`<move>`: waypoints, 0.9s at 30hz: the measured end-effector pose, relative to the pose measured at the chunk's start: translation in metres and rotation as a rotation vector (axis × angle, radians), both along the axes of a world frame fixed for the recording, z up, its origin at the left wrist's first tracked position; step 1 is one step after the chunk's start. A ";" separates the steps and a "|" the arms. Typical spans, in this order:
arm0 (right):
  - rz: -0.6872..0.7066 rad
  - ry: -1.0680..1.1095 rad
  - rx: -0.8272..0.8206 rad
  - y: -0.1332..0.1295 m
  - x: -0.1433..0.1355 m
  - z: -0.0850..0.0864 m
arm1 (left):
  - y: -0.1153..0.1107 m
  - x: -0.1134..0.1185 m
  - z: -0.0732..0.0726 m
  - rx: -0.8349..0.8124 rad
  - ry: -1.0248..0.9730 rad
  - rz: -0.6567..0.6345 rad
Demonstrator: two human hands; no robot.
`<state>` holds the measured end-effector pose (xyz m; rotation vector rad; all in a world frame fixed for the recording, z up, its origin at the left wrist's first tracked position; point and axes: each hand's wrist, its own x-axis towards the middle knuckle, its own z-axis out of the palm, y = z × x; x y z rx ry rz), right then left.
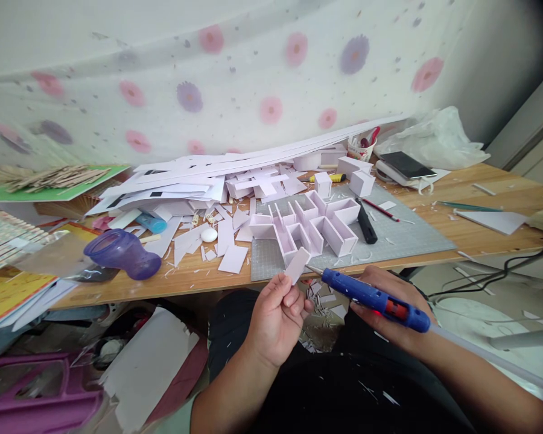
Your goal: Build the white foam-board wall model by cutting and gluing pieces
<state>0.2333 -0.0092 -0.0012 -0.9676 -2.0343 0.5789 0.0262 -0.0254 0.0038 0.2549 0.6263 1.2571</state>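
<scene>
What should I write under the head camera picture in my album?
Left hand holds a strip, right hand a glue gun, by a model on a mat.

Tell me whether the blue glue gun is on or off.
Likely on: the glue gun in the right hand shows a red glow at its lower edge.

Bare left hand [272, 319] pinches with thumb [277, 293] and curled fingers [292, 298]; bare right hand [393, 282] is wrapped in a grip. Both forearms [233, 383] converge forward.

Room over mat [419, 234] rightward; black tool [366, 223], white partitions [333, 234] leftward
</scene>
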 end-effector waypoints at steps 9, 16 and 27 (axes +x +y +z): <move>-0.035 0.031 0.049 0.000 0.003 0.004 | -0.001 0.000 0.000 0.007 0.013 0.009; -0.086 0.045 0.076 0.001 0.007 0.002 | -0.001 0.000 0.000 0.002 0.051 0.000; -0.601 0.196 -0.183 0.051 0.109 -0.026 | 0.006 -0.022 0.002 0.161 0.567 0.101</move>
